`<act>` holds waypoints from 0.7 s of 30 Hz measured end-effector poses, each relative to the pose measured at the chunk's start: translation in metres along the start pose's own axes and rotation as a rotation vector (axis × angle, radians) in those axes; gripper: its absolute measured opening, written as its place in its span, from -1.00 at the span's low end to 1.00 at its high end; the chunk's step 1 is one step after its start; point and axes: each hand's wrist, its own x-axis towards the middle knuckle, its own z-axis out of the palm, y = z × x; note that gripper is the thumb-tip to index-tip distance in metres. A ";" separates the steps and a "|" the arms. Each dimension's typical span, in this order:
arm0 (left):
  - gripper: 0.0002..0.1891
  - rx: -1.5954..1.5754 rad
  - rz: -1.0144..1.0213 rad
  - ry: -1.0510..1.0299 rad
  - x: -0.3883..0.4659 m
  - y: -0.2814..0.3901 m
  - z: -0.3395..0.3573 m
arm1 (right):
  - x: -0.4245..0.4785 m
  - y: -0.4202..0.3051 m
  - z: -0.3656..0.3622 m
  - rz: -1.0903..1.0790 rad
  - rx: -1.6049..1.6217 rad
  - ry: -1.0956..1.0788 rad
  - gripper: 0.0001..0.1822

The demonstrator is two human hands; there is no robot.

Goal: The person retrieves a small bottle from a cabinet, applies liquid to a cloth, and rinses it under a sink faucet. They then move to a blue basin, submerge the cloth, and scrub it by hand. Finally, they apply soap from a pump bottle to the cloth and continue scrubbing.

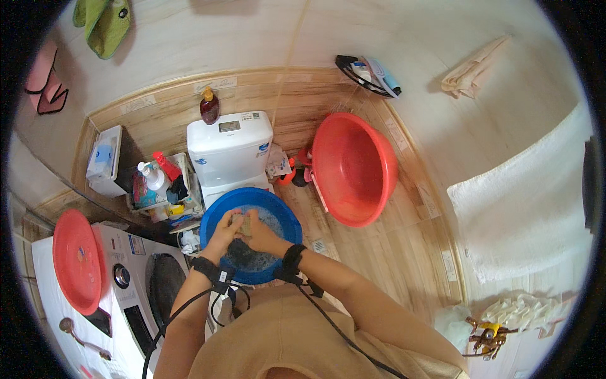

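Observation:
A blue plastic basin [291, 213] stands before me, close against the front of the toilet. Soapy water [272, 220] with foam fills part of it. Over the water, my left hand [225, 233] and my right hand [262, 235] meet around a small tan piece [245, 226]; whether it is soap or cloth I cannot tell. The fingers of both hands are bent onto it from either side. Below them, a dark cloth [240, 253] lies partly under the suds. Black straps with cables circle both wrists.
The white toilet tank [232, 158] bears a pump bottle [209, 108]. A large red tub [352, 170] leans at the right wall. At left are a basket of bottles [163, 184] and a washing machine [137, 279] with a red basin [75, 260]. A floor drain [318, 246] lies right of the blue basin.

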 end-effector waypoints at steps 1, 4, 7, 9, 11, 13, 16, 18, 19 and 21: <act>-0.60 -0.061 -0.004 0.000 -0.001 0.003 0.001 | 0.004 0.003 0.000 -0.070 0.107 0.026 -0.47; -0.61 -0.201 0.016 -0.006 -0.009 0.009 0.002 | 0.023 -0.019 -0.039 0.555 0.467 -0.387 -0.43; -0.61 -0.204 0.040 0.049 -0.017 0.025 0.028 | 0.024 -0.021 -0.076 0.525 0.865 -0.510 -0.46; -0.56 -0.174 0.030 0.044 -0.017 0.030 0.043 | 0.030 0.004 -0.088 0.422 1.002 -0.699 -0.57; -0.53 -0.146 0.052 0.033 -0.017 0.028 0.056 | 0.029 0.009 -0.114 0.471 1.059 -0.811 -0.67; -0.45 -0.088 0.013 0.021 -0.014 0.026 0.066 | 0.025 0.011 -0.130 0.551 0.926 -0.732 -0.72; -0.38 0.058 0.001 0.078 -0.013 0.029 0.090 | 0.030 0.034 -0.139 0.587 0.831 -0.719 -0.77; -0.38 0.256 0.084 0.126 -0.008 0.017 0.100 | 0.032 0.059 -0.141 0.557 0.766 -0.700 -0.77; -0.37 0.356 0.124 0.146 -0.006 0.013 0.104 | 0.033 0.068 -0.143 0.541 0.731 -0.687 -0.77; -0.41 0.260 0.054 0.227 -0.008 0.013 0.112 | 0.035 0.078 -0.144 0.481 0.747 -0.769 -0.69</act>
